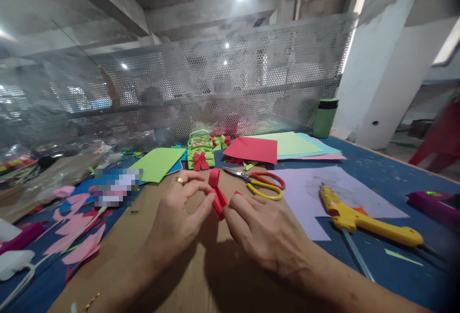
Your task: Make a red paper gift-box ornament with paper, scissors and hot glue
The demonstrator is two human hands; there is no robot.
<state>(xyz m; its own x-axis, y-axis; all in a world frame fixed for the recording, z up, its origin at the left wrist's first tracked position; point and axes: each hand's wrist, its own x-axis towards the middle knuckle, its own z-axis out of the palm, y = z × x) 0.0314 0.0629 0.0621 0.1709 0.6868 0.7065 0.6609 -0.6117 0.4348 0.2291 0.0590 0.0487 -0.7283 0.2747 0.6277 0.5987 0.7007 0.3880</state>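
Between my hands is a red paper bow point(220, 197), with one loop standing up and its folded strips partly hidden by fingers. My left hand point(181, 207), wearing a gold ring, pinches the bow's left side between thumb and fingers. From the right, my right hand point(260, 226) closes its curled fingers on the bow's other side, where a bit of red shows above the knuckles. Just beyond my right hand lie scissors point(266, 184) with red and yellow handles. Behind the bow stand small green paper bags point(200, 152), the front one bearing a red bow.
Brown cardboard point(140, 226) lies under my hands. A yellow glue gun point(362, 219) with a glue stick rests right on lilac paper point(305, 193). Red paper point(253, 149), green paper point(158, 163) and a green tumbler point(325, 119) are farther back. Pink paper cutouts point(84, 246) and a white cable lie left.
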